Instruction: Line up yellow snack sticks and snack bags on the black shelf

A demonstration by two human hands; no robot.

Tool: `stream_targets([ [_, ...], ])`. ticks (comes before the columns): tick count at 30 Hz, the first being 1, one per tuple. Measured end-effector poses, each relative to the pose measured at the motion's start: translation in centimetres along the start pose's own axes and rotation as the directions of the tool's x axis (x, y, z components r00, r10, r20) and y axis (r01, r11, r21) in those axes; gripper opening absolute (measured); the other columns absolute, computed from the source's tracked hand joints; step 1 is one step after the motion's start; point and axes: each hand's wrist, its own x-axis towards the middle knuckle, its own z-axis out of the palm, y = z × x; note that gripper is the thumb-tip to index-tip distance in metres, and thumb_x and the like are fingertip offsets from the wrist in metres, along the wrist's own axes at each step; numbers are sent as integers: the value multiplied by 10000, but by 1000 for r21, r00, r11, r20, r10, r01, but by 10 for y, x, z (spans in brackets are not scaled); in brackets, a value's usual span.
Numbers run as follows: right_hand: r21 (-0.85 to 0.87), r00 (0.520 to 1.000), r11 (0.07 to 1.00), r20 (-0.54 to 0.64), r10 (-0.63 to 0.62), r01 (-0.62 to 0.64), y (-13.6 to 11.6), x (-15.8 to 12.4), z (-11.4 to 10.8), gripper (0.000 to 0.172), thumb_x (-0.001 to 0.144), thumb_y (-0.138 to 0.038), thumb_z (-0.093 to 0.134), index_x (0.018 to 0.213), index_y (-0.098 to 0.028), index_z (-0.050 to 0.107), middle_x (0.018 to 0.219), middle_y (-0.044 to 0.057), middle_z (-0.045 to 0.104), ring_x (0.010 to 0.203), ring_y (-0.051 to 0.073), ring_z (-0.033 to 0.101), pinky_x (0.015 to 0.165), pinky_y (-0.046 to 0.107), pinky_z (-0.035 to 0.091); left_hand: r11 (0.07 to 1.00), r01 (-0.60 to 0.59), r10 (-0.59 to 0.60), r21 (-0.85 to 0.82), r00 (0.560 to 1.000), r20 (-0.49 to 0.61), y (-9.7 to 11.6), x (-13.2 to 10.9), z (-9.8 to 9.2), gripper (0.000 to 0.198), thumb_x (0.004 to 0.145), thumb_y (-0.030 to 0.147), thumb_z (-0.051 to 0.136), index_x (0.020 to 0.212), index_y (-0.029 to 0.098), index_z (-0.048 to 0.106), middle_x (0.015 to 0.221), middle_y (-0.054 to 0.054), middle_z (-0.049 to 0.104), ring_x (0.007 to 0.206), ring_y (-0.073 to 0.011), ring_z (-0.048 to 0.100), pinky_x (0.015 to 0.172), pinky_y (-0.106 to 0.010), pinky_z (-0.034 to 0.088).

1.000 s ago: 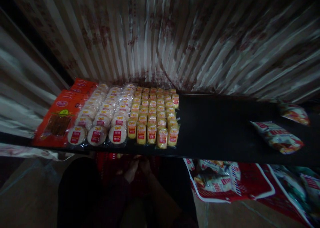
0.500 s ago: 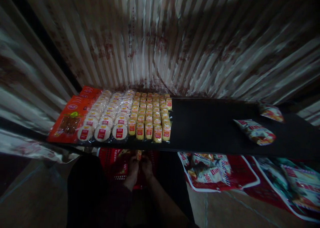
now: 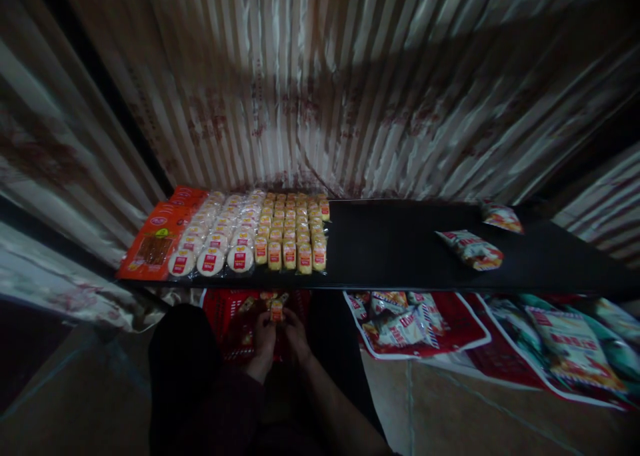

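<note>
My left hand (image 3: 263, 336) and my right hand (image 3: 296, 333) are close together below the front edge of a black shelf (image 3: 400, 256). Both close on small yellow snack packets (image 3: 277, 307) held over a red basket (image 3: 230, 319). On the shelf's left part lie rows of yellow snack packets (image 3: 293, 233), round white wrapped cakes (image 3: 220, 233) and red flat packs (image 3: 160, 236).
Two loose snack bags (image 3: 471, 249) lie on the shelf's right part. Below it, red and white bags of snacks (image 3: 410, 319) and more bags (image 3: 565, 346) rest on the floor. A corrugated metal wall (image 3: 325, 96) stands behind. The scene is dim.
The view has pulled back and risen, so the shelf looks smaller. My hands have come up out of the basket, now showing yellow packets between them.
</note>
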Motion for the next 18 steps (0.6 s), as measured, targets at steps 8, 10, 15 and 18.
stream_targets([
  [8, 41, 998, 999, 55, -33, 31, -8, -11, -4, 417, 452, -323, 757, 830, -160, 689, 648, 14, 700, 581, 170, 620, 578, 266, 467, 999, 28, -29, -38, 999, -18, -1, -5, -3, 209, 707, 260, 639, 883, 153, 605, 984, -99, 681, 879, -206, 653, 747, -293, 496],
  [10, 33, 997, 998, 60, -51, 49, -8, -11, -5, 412, 452, -329, 772, 820, -157, 704, 669, 19, 705, 602, 172, 624, 583, 261, 467, 998, 33, -34, -51, 999, -19, -2, -5, -2, 245, 696, 286, 660, 897, 156, 609, 1005, -95, 679, 915, -210, 646, 768, -295, 494],
  [15, 35, 992, 996, 98, -80, 76, -7, -10, -6, 445, 470, -363, 799, 861, -167, 717, 690, 14, 707, 620, 174, 625, 592, 264, 475, 991, 74, -78, -111, 997, -29, -2, -4, -1, 248, 692, 259, 663, 911, 153, 613, 994, -95, 680, 927, -211, 638, 782, -306, 492],
  [18, 34, 991, 995, 93, -100, 97, -8, -11, -4, 441, 471, -379, 806, 850, -169, 724, 727, 23, 722, 666, 182, 638, 639, 274, 487, 976, 126, -133, -175, 991, -29, 0, -4, -3, 201, 682, 246, 674, 857, 161, 623, 905, -70, 691, 854, -198, 653, 757, -306, 500],
])
